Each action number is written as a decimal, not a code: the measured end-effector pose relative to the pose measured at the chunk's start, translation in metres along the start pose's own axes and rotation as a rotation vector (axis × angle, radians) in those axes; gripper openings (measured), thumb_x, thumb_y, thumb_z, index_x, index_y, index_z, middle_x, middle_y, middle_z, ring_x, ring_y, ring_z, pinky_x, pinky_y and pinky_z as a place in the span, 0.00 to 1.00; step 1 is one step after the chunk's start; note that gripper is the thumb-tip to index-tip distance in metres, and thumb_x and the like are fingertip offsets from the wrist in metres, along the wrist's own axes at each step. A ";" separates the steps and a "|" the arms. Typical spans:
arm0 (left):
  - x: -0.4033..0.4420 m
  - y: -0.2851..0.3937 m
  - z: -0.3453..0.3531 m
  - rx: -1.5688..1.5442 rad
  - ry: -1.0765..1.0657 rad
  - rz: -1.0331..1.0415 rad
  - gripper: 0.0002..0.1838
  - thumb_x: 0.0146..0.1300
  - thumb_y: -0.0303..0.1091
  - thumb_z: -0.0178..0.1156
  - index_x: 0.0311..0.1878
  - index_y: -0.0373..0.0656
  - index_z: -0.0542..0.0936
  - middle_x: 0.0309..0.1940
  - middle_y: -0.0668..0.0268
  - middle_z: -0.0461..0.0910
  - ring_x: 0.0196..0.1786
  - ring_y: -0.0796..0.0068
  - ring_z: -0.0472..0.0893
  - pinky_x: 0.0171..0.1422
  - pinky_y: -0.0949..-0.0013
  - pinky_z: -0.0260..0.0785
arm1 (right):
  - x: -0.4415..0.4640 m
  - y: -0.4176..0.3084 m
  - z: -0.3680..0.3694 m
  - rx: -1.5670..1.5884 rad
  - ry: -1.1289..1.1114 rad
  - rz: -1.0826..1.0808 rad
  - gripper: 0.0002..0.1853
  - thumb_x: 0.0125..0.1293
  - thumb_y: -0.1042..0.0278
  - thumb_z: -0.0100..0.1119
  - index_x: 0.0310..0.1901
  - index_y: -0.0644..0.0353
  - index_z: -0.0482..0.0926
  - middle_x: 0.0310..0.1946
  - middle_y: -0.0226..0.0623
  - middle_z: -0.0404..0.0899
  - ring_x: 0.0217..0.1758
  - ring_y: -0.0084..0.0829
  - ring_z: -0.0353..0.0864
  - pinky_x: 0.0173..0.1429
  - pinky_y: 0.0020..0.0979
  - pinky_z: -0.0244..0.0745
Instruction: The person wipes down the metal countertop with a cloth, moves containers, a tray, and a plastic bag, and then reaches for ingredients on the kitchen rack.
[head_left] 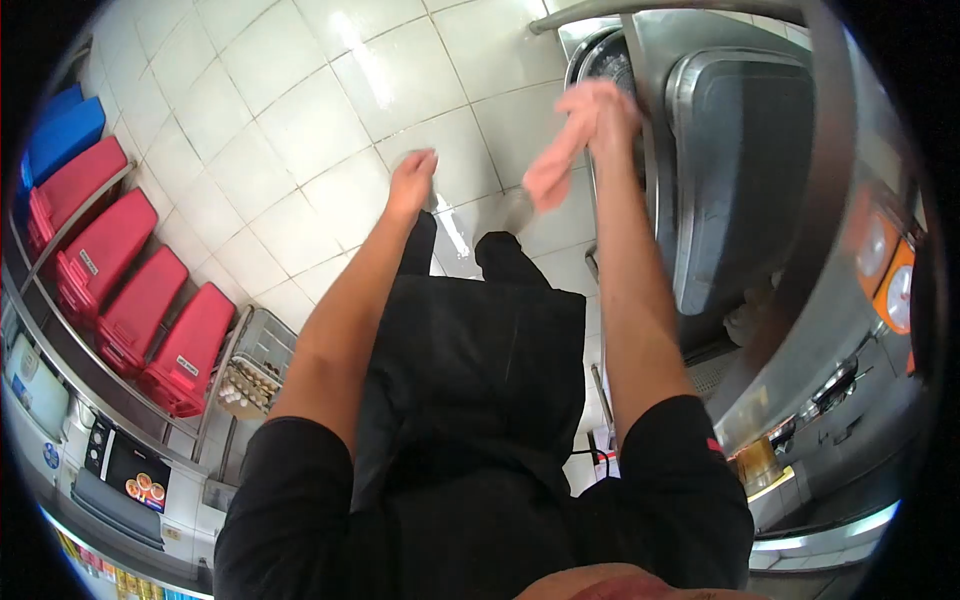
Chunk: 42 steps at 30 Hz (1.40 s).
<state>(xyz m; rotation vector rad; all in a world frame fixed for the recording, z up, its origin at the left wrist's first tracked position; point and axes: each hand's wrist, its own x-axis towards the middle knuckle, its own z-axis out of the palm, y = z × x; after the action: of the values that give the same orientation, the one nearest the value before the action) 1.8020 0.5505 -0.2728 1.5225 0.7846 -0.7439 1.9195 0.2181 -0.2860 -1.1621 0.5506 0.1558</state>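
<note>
My right hand (614, 125) is shut on a pink cloth (556, 165), which hangs down to the left of the fist. Just beyond that hand, a round dark metal pan (606, 62) sits by the steel counter, partly covered by the hand and cloth. My left hand (411, 182) hovers over the tiled floor with its fingers curled in, and nothing shows in it. Both arms reach forward past a black apron (470, 370).
Red bins (110, 250) and blue bins (68, 138) line a rack at left, with an egg tray (248, 388) beside them. At right, a dark metal container (745, 180) stands within the steel counter's frame, near an orange scale (897, 295). White tiles (300, 130) cover the floor.
</note>
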 end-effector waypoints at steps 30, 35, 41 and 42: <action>0.154 0.054 0.235 -0.359 -0.250 -0.138 0.27 0.73 0.55 0.50 0.61 0.42 0.75 0.53 0.58 0.78 0.53 0.59 0.77 0.58 0.54 0.72 | -0.093 0.103 -0.106 -1.278 -0.062 0.228 0.13 0.67 0.60 0.62 0.43 0.62 0.85 0.37 0.45 0.86 0.38 0.40 0.86 0.47 0.45 0.81; 0.160 0.057 0.246 -0.249 -0.362 -0.063 0.16 0.70 0.40 0.55 0.54 0.40 0.78 0.44 0.61 0.82 0.46 0.67 0.81 0.53 0.59 0.76 | -0.149 0.080 -0.133 -0.201 0.823 0.321 0.11 0.69 0.64 0.54 0.41 0.58 0.86 0.36 0.32 0.88 0.36 0.28 0.85 0.42 0.33 0.78; 0.176 0.031 0.267 -0.164 -0.192 -0.027 0.08 0.59 0.25 0.58 0.41 0.39 0.82 0.28 0.60 0.82 0.30 0.67 0.82 0.32 0.65 0.75 | -0.040 0.157 -0.138 -1.086 0.818 -0.383 0.09 0.63 0.75 0.59 0.42 0.58 0.87 0.32 0.33 0.83 0.43 0.28 0.83 0.46 0.36 0.78; 0.176 0.033 0.266 -0.100 -0.175 -0.003 0.07 0.61 0.25 0.58 0.41 0.38 0.81 0.28 0.61 0.82 0.29 0.68 0.82 0.31 0.65 0.76 | -0.037 0.156 -0.121 -1.184 0.748 -0.477 0.10 0.63 0.77 0.60 0.43 0.59 0.86 0.33 0.33 0.83 0.45 0.27 0.82 0.48 0.35 0.78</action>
<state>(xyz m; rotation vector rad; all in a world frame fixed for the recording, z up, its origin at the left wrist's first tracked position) 1.9238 0.2939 -0.4223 1.3470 0.6834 -0.8163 1.7865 0.1782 -0.4307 -2.5110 0.8390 -0.4574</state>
